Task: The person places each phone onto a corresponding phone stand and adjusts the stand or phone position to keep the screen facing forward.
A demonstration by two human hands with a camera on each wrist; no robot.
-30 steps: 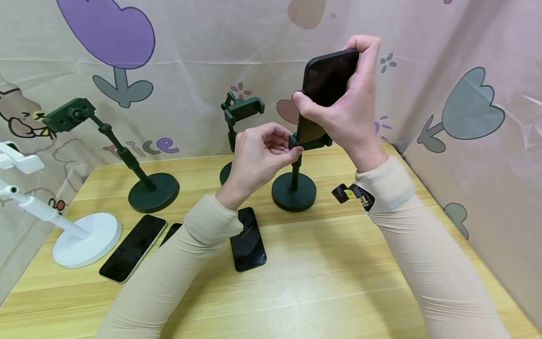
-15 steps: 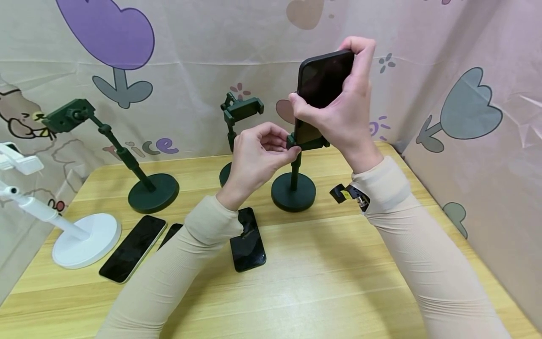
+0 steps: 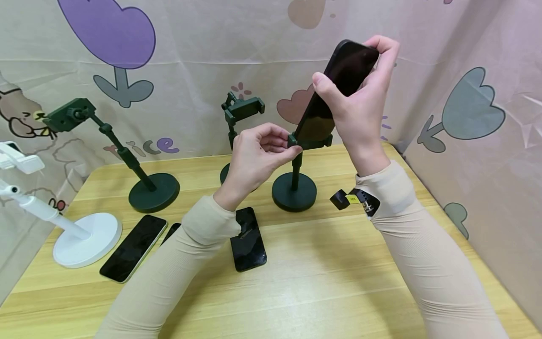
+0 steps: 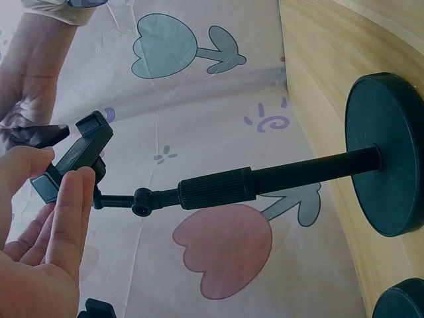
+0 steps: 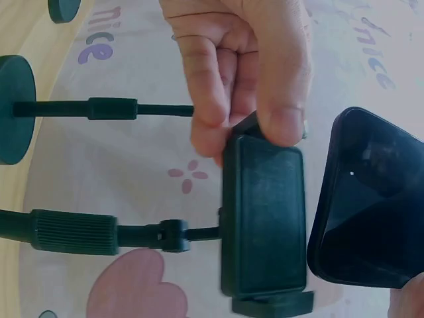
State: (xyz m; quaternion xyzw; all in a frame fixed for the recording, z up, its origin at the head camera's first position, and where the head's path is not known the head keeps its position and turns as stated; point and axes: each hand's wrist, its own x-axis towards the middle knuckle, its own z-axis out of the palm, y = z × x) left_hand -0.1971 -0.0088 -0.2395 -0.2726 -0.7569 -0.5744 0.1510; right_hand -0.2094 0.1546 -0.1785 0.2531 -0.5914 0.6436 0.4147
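Observation:
My right hand [image 3: 362,110] holds a black smartphone [image 3: 353,68], thumb along its left side and fingers at its upper right edge. The phone leans to the right above a dark green phone stand [image 3: 294,194]. With thumb and fingers, my left hand [image 3: 250,157] pinches the left end of the stand's clamp [image 3: 314,143]. In the right wrist view a gap separates the phone [image 5: 371,205] from the clamp's flat face [image 5: 265,218]. The left wrist view shows the stand's pole [image 4: 218,187] side-on, its clamp tilted.
Another green stand [image 3: 243,109] is behind my left hand, partly hidden. At left are a third green stand [image 3: 154,193] and a white stand [image 3: 86,240]. Phones lie on the wooden table [image 3: 338,282]: one [image 3: 134,248] at left, one [image 3: 249,240] in the middle, one [image 3: 171,231] partly under my left arm.
The phone in my right hand has gone from nearly upright to leaning right, its top moving up and to the right. My left hand has stayed at the clamp.

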